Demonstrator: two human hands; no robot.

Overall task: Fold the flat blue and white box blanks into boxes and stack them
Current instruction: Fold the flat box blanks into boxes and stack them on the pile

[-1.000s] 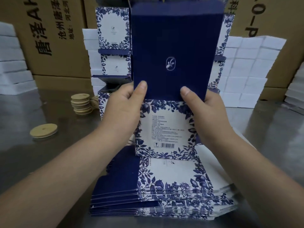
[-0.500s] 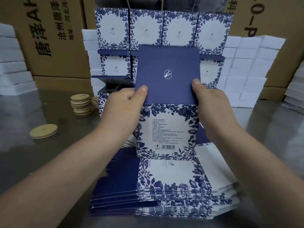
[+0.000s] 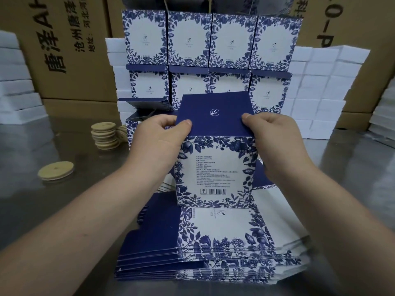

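Note:
I hold a blue and white box [image 3: 215,169] upright above the pile of flat blanks [image 3: 213,248]. Its barcode panel faces me. Its dark blue lid flap [image 3: 213,113] lies folded down over the top, tilted slightly up at the back. My left hand [image 3: 158,144] grips the box's left side with the thumb pressed on the flap's front left corner. My right hand [image 3: 275,142] grips the right side, thumb on the flap's front right corner. Behind the box stands a stack of folded boxes [image 3: 211,41], in rows.
Round wooden lids [image 3: 104,135] are stacked at the left on the steel table [image 3: 42,210], and one lies alone [image 3: 56,170]. White foam blocks [image 3: 316,86] and brown cartons [image 3: 70,45] line the back and sides.
The dark blue lid flap, upright a second ago, has come down over the top of the box. Both thumbs followed it down; the box has sunk a little lower.

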